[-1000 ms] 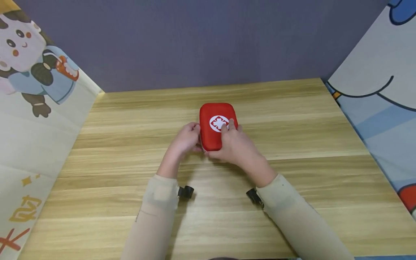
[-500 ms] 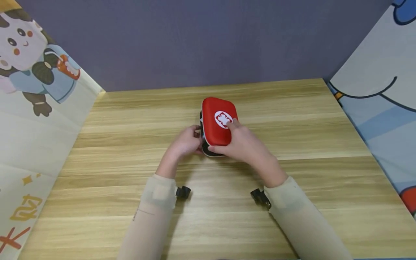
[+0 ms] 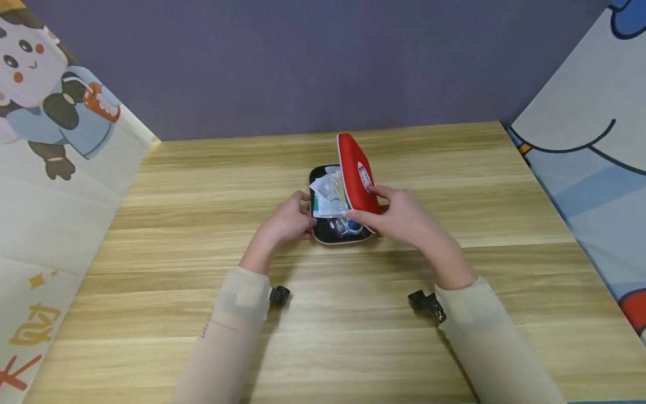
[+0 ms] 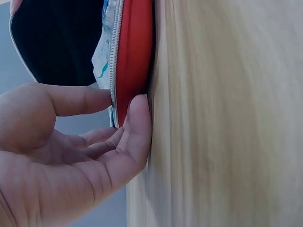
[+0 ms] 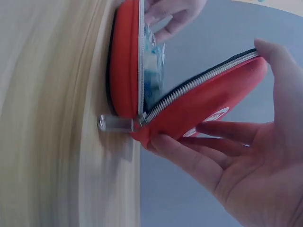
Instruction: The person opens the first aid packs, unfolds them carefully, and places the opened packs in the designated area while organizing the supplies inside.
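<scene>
A red first aid case with a white cross emblem lies on the table, its lid raised and leaning to the right. My left hand pinches the left rim of its base, thumb on the zipper edge and fingers against the red side. With my right hand I hold the lid, thumb on its edge and fingers on the outer face. Inside the black-lined base are white packets, thin sticks that look like cotton swabs, and a clear bag with something blue. A zipper pull hangs at the corner in the right wrist view.
The wood-grain table runs back to a dark grey-blue panel. Printed cartoon panels stand at the left and right sides. Small black cameras sit on both wrists.
The lid has gone from lying closed to raised and tilted right, showing the contents. My right hand has moved right with it, while my left hand stays at the left rim.
</scene>
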`<state>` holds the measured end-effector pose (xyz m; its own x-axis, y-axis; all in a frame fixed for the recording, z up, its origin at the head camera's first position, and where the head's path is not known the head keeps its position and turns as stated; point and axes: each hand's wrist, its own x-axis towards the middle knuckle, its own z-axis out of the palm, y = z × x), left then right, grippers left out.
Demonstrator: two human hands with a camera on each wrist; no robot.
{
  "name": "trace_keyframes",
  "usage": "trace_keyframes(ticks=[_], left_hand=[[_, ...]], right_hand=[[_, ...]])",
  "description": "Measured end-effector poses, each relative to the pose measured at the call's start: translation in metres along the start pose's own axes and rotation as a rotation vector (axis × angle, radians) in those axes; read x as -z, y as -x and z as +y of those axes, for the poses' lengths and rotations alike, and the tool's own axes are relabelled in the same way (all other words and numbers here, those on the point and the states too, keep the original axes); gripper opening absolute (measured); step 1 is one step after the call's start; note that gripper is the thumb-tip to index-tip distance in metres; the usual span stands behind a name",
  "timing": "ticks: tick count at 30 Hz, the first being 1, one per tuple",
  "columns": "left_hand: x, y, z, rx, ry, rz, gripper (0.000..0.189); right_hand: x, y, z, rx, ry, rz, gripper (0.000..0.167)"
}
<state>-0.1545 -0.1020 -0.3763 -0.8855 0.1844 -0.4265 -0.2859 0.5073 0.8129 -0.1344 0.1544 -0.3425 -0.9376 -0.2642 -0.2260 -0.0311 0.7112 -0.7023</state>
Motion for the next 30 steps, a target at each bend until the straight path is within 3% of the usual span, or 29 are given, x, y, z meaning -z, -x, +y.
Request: trace_keyframes(ticks=[5, 13, 20, 26, 30], left_hand=[[0.001, 0.000, 0.000, -0.001, -0.015, -0.005, 0.070], [0.011, -0.002, -0.005, -0.014, -0.069, 0.042, 0.073], [0.028, -0.001, -0.011, -0.011, -0.118, 0.067, 0.073], [0.036, 0.000, -0.015, -0.015, -0.154, 0.095, 0.073], [0.036, 0.001, -0.014, -0.037, -0.228, 0.114, 0.070]], right_hand=[[0.013, 0.008, 0.006, 0.038, -0.107, 0.013, 0.086], [0.034, 0.016, 0.013, 0.102, -0.197, 0.171, 0.071], [0.044, 0.017, 0.028, 0.076, -0.012, 0.186, 0.070], [0.044, 0.014, 0.046, 0.070, 0.126, 0.104, 0.075], [0.046, 0.012, 0.058, 0.067, 0.179, 0.044, 0.077]])
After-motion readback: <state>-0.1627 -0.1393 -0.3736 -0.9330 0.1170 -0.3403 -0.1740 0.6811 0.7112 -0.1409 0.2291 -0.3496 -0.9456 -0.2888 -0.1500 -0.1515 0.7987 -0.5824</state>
